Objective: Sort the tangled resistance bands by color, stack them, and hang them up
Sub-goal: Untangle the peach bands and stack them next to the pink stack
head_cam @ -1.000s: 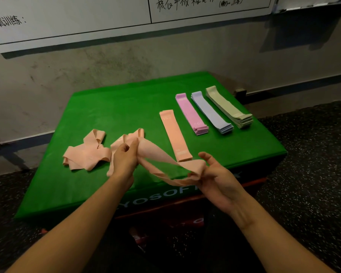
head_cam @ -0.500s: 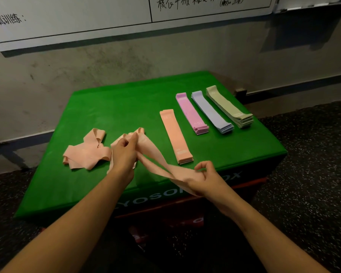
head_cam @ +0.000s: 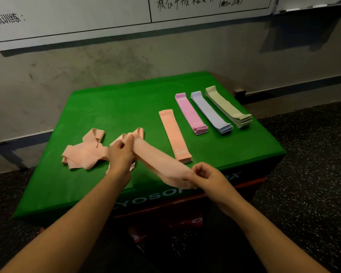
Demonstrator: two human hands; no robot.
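A peach resistance band (head_cam: 161,164) is stretched flat between my two hands above the front of the green box top (head_cam: 116,107). My left hand (head_cam: 121,154) pinches its far end; my right hand (head_cam: 207,176) pinches its near end. A tangle of peach bands (head_cam: 85,152) lies to the left of my left hand. To the right lie four neat stacks side by side: peach (head_cam: 174,134), pink (head_cam: 191,114), lilac (head_cam: 211,113) and pale green (head_cam: 228,107).
The green box stands against a grey wall (head_cam: 126,62) with a whiteboard (head_cam: 87,14) above. Dark speckled floor (head_cam: 313,164) surrounds the box. The back left of the box top holds nothing.
The band between my hands has gone from a twisted open loop to a flat strip. My right hand closed its fingers on the near end and rose slightly.
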